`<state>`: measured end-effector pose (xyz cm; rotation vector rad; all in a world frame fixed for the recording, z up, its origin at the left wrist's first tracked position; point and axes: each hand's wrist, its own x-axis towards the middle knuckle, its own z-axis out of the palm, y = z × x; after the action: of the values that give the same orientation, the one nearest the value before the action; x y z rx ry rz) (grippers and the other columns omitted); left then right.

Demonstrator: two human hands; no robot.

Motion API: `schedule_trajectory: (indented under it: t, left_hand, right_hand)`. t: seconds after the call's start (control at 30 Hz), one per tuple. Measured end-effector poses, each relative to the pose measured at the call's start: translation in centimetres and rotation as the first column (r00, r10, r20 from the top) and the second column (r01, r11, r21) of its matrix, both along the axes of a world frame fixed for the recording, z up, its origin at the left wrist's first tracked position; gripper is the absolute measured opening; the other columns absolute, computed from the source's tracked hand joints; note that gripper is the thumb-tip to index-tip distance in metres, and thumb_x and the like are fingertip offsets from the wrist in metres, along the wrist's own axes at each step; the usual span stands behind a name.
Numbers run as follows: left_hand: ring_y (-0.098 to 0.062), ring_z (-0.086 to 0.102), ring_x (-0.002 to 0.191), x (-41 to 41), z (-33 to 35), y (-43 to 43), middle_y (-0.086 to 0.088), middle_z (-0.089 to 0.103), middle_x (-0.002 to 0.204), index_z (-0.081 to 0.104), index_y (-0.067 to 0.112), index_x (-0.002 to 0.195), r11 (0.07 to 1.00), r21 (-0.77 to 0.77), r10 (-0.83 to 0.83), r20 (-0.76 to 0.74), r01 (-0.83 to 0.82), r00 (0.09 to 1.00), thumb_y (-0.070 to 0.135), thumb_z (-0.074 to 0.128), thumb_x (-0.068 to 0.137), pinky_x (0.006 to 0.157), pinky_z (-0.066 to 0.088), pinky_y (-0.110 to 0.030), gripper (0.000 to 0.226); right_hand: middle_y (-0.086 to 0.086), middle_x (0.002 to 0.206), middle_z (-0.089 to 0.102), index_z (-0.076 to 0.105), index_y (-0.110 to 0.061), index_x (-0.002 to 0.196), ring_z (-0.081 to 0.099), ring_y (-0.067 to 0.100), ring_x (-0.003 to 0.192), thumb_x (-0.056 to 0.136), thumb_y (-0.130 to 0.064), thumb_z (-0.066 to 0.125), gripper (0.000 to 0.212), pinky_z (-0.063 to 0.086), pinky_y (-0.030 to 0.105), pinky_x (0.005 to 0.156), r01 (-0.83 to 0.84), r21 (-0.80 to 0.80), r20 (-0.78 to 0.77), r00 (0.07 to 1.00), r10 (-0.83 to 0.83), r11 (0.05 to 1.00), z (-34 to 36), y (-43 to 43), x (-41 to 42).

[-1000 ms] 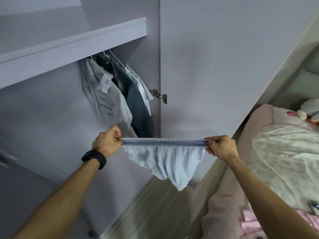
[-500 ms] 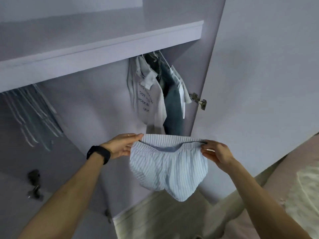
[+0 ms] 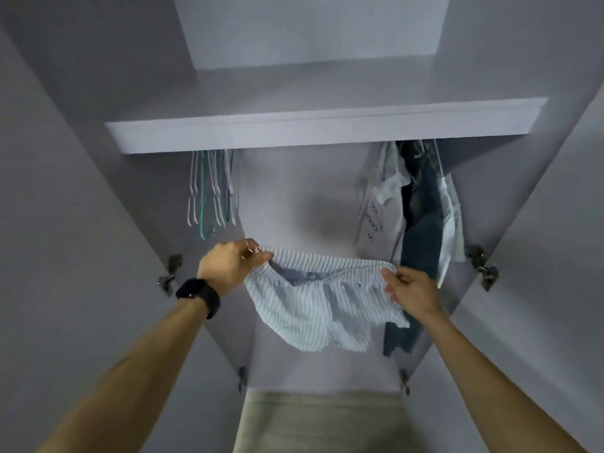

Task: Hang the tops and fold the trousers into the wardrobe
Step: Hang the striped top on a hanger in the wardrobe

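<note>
Left hand (image 3: 230, 266) and right hand (image 3: 413, 294) pinching striped shorts (image 3: 304, 315), wardrobe (image 3: 327, 125) holding hung tops (image 3: 421, 217), hangers (image 3: 210, 194)

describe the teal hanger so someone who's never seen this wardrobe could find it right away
Inside the open lilac wardrobe, look below the left end of the wide lilac shelf, where a bunch of thin empty hangers hangs. It is the single thin teal hanger among pale grey-white ones, and it reaches lowest.
</note>
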<state>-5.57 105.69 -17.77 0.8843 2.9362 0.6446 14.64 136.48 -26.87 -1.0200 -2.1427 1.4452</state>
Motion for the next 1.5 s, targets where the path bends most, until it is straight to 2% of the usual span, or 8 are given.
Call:
schedule_trajectory:
  t: [0.17,0.43,0.57,0.7,0.93,1.13,1.37,1.5]
  left_hand:
    - [-0.031,0.065,0.094,4.8,0.6,-3.7,0.001,0.072,0.093,0.067,0.027,0.098,0.976,-0.107,0.151,-0.303,-0.191,0.941,0.065,0.045,0.095,0.075,0.047,-0.035,0.044]
    - [-0.035,0.066,0.105,4.4,3.4,-9.4,-0.005,0.072,0.105,0.078,0.019,0.085,0.954,-0.143,0.119,-0.627,-0.264,0.77,0.047,0.053,0.091,0.099,0.048,-0.052,0.038]
    - [-0.036,0.025,0.15,1.3,4.9,-11.6,-0.011,0.049,0.15,0.078,0.026,0.104,0.869,-0.315,0.122,-0.612,-0.382,0.781,0.044,0.059,0.097,0.12,0.002,-0.064,0.027]
    - [-0.033,-0.02,0.151,-1.6,3.8,-14.0,-0.005,0.003,0.168,0.058,0.034,0.134,0.725,-0.432,0.129,-0.679,-0.536,0.722,0.048,0.027,0.107,0.103,-0.037,-0.059,0.044]
    - [-0.043,-0.022,0.148,-3.7,1.1,-17.0,-0.013,-0.011,0.166,0.045,0.028,0.142,0.633,-0.521,-0.033,-0.757,-0.572,0.653,0.035,0.027,0.106,0.108,-0.033,-0.058,0.041]
    - [-0.043,-0.008,0.152,-4.2,0.0,-17.6,-0.015,0.003,0.167,0.047,0.029,0.144,0.671,-0.465,-0.089,-0.823,-0.577,0.561,0.034,0.013,0.1,0.112,-0.024,-0.057,0.056]
    - [-0.044,0.001,0.152,-3.7,0.2,-17.5,-0.014,0.015,0.166,0.05,0.029,0.143,0.675,-0.482,-0.128,-0.822,-0.559,0.555,0.033,0.009,0.099,0.112,-0.021,-0.056,0.061]
    - [-0.044,0.001,0.152,-3.4,0.4,-17.5,-0.015,0.014,0.166,0.049,0.026,0.144,0.679,-0.502,-0.142,-0.806,-0.535,0.575,0.031,0.003,0.097,0.109,-0.025,-0.056,0.067]
  right_hand:
    - [-0.009,0.07,0.069,0.061,-0.023,0.077,0.066,0.014,0.07,0.097,-0.043,0.061,0.028,0.043,0.026,0.061,-0.256,0.217,0.135,0.964,0.231,0.942,-0.2,-2.5,-2.9]
    - [-0.015,0.091,0.069,0.066,-0.038,0.112,0.067,0.017,0.093,0.095,-0.046,0.059,0.02,0.054,0.031,0.081,-0.59,0.336,0.291,0.806,0.515,0.734,3.4,-9.1,-10.0]
    - [-0.011,0.113,0.071,0.058,-0.035,0.13,0.065,0.021,0.111,0.094,-0.045,0.06,0.038,0.051,0.029,0.089,-0.667,0.376,0.366,0.745,0.558,0.643,5.8,-12.1,-16.1]
    - [0.0,0.128,0.069,0.059,-0.027,0.132,0.063,0.027,0.118,0.092,-0.042,0.063,0.043,0.05,0.033,0.099,-0.635,0.361,0.285,0.772,0.568,0.683,7.2,-15.0,-22.4]
    - [0.012,0.147,0.053,0.044,-0.011,0.147,0.051,0.035,0.132,0.102,-0.047,0.05,0.058,0.041,0.032,0.103,-0.463,0.317,0.126,0.886,0.447,0.828,5.3,-19.0,-31.7]
    - [0.017,0.101,0.073,0.075,-0.005,0.097,0.071,0.034,0.092,0.093,-0.021,0.063,0.021,0.059,0.042,0.089,-0.289,0.202,0.01,0.956,0.294,0.936,3.7,-19.6,-34.3]
    - [0.007,0.081,0.07,0.073,-0.007,0.102,0.066,0.014,0.064,0.091,-0.013,0.072,0.012,0.055,0.019,0.052,-0.406,-0.079,-0.136,0.909,0.394,0.91,5.4,-20.9,-33.5]
    - [0.011,0.084,0.071,0.067,-0.012,0.081,0.064,0.024,0.063,0.093,-0.032,0.054,0.027,0.047,0.025,0.054,-0.323,0.104,-0.059,0.942,0.33,0.941,7.3,-20.7,-33.0]
